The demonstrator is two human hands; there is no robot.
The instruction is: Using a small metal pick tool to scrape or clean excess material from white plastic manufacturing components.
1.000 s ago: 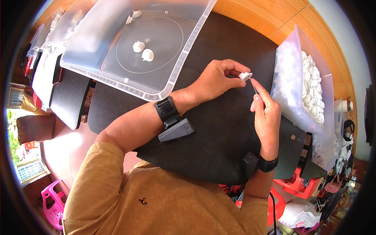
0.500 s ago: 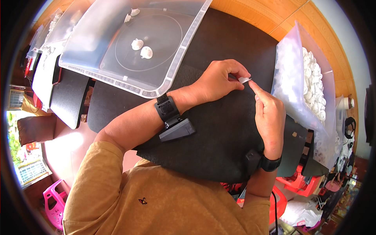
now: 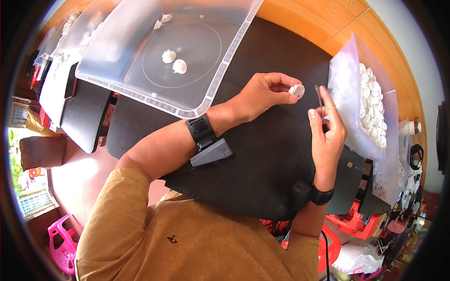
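Between the thumb and fingers of my left hand point(image 3: 260, 97) is a small round white plastic part point(image 3: 296, 91), its hollow face partly showing. To its right, apart from it, my right hand point(image 3: 330, 133) holds a slim dark tool point(image 3: 321, 105) along its fingers. That tool's exact kind is hard to make out. Several similar white parts point(image 3: 179, 66) lie in a shallow clear plastic bin point(image 3: 140, 99) at the far left. Many more white parts point(image 3: 372, 107) fill a tall translucent bin point(image 3: 344, 89) beyond my right hand.
Both bins stand on a black tabletop point(image 3: 262, 159), with an orange wood-grain wall point(image 3: 323, 23) behind. A black device point(image 3: 212, 153) is strapped at my left wrist, another point(image 3: 302, 188) at my right. Around the table are a pink plastic chair point(image 3: 62, 243) and red plastic stools point(image 3: 354, 222).
My right hand has drawn back to the right, away from the white part, and the dark tool now shows in it. The part in my left hand has turned, showing its round face.
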